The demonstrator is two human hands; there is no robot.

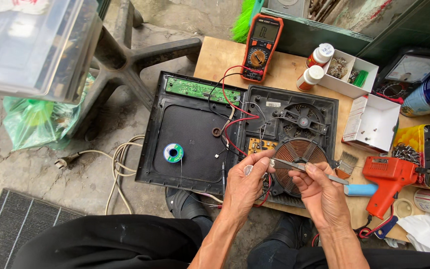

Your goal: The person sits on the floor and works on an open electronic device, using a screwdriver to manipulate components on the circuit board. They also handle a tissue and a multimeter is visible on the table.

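Both hands, left (245, 182) and right (319, 192), pinch the tweezers (307, 169), lying left-right, tips left.

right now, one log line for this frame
left hand: pinching small part | right hand: holding tweezers to it | below: copper coil in opened cooktop | solder spool left

I count two hands: left hand (245, 182), right hand (319, 192). On the worktop (215, 57): one multimeter (261, 47), two white-capped bottles (320, 55) (310, 77), two white boxes (350, 74) (374, 122), one solder spool (173, 153), one orange glue gun (389, 177), one brush (345, 164)
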